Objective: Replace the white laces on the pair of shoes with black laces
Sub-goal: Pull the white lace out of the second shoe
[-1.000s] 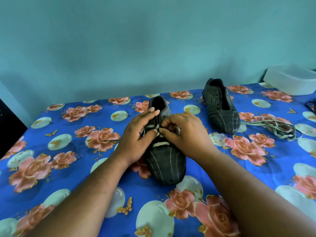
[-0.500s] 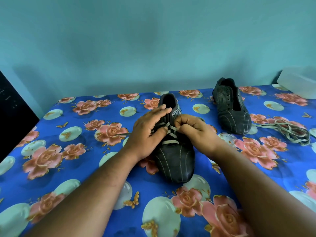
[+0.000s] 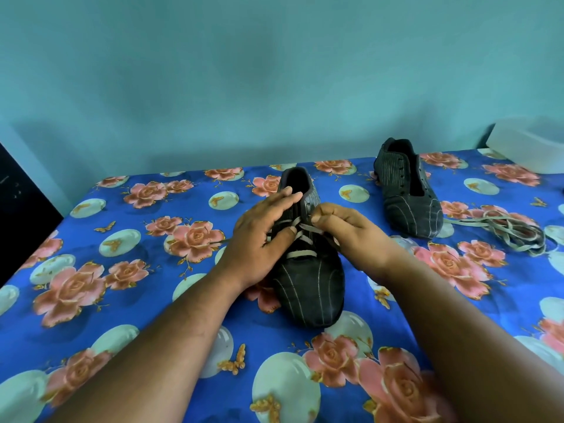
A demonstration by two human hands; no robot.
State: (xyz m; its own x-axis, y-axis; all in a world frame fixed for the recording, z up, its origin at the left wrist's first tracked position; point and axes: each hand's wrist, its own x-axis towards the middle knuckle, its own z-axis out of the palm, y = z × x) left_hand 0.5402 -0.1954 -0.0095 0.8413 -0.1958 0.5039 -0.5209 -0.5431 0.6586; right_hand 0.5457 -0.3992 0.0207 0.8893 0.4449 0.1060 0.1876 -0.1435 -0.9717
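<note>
The near shoe point(image 3: 308, 264), dark with pale stripes, lies on the floral blue cloth point(image 3: 122, 270), toe toward the camera, its pale lace point(image 3: 300, 236) crossed over the tongue. The left hand point(image 3: 262, 236) rests flat on it, fingers straight; the right hand point(image 3: 345, 230) pinches the lace. Right of it lie an unlaced shoe point(image 3: 409, 196) and a loose lace pile point(image 3: 512, 232). Behind stands a teal wall point(image 3: 274, 80); a white tub's point(image 3: 531, 148) contents are hidden.
</note>
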